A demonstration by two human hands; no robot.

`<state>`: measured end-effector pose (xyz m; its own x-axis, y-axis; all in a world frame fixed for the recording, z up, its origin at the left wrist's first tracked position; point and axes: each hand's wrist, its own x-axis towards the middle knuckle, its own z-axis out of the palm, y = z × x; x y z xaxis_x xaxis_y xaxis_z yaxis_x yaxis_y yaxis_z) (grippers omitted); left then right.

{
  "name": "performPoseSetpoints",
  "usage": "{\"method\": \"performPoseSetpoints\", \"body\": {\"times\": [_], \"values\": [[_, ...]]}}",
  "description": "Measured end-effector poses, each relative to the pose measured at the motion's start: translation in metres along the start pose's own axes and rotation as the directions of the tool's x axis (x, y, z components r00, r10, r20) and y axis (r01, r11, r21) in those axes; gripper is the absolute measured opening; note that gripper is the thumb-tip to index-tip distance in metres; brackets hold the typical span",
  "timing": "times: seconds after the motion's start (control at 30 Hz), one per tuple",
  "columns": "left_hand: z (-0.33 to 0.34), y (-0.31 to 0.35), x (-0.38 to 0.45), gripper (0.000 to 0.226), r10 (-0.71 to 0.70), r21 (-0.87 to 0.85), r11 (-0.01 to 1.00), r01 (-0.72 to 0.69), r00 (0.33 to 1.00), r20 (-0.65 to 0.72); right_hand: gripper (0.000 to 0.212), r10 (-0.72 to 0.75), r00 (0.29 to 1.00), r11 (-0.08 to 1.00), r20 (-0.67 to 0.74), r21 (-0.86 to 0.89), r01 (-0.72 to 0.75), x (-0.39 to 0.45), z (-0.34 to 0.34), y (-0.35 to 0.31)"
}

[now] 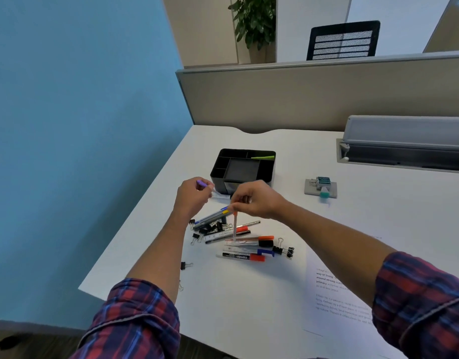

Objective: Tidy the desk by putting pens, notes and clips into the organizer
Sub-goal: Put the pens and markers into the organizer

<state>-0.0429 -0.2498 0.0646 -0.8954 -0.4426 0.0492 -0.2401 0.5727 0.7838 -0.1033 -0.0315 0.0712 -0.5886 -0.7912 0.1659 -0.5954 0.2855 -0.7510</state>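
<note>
My left hand is gripping a purple-capped pen; my right hand is pinching a slim clear pen upright above scattered pens and black binder clips, near the black compartmented organizer on the white worktop.

Black compartmented organizer sits just beyond the fingertips, holding one green pen. Pens and black binder clips lie jumbled beneath the fingers.
</note>
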Motion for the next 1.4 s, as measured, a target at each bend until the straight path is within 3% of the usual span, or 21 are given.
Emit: {"method": "performPoseSetpoints", "body": {"times": [0.2, 0.37, 0.47, 0.63, 0.9, 1.07, 1.23, 1.4], "values": [[-0.003, 0.0, 0.018, 0.014, -0.025, -0.181, 0.983, 0.01, 0.996, -0.083, 0.013, 0.003, 0.968, 0.997, -0.251, 0.075, 0.016, 0.021, -0.028, 0.0], [-0.003, 0.006, 0.034, 0.015, -0.016, -0.236, 0.972, -0.024, 0.986, -0.167, 0.016, 0.067, 0.868, 0.994, -0.491, 0.11, -0.015, 0.041, -0.045, 0.003], [-0.002, 0.014, 0.044, 0.015, -0.02, -0.248, 0.968, -0.045, 0.968, -0.251, 0.014, 0.104, 0.825, 0.992, -0.555, 0.116, -0.047, 0.051, -0.049, 0.009], [0.004, 0.023, 0.055, 0.016, 0.006, -0.188, 0.98, -0.064, 0.956, -0.294, 0.02, 0.138, 0.826, 0.99, -0.547, 0.042, -0.138, 0.061, -0.043, 0.019], [0.024, 0.02, 0.071, 0.018, 0.064, 0.094, 0.994, -0.054, 0.992, -0.105, 0.021, 0.224, 0.843, 0.971, -0.49, 0.038, -0.236, 0.075, -0.035, 0.031], [0.035, 0.019, 0.077, 0.022, 0.029, 0.242, 0.97, -0.012, 0.997, -0.067, 0.021, 0.218, 0.85, 0.967, -0.48, -0.01, -0.254, 0.083, -0.035, 0.034], [0.043, 0.019, 0.085, 0.022, -0.086, 0.255, 0.964, 0.077, 0.996, 0.024, 0.025, 0.145, 0.896, 0.956, -0.42, -0.174, -0.236, 0.092, -0.039, 0.031], [0.049, 0.02, 0.082, 0.024, -0.095, 0.279, 0.956, 0.092, 0.995, -0.002, 0.029, 0.095, 0.931, 0.937, -0.353, -0.283, -0.204, 0.096, -0.034, 0.025]]}}
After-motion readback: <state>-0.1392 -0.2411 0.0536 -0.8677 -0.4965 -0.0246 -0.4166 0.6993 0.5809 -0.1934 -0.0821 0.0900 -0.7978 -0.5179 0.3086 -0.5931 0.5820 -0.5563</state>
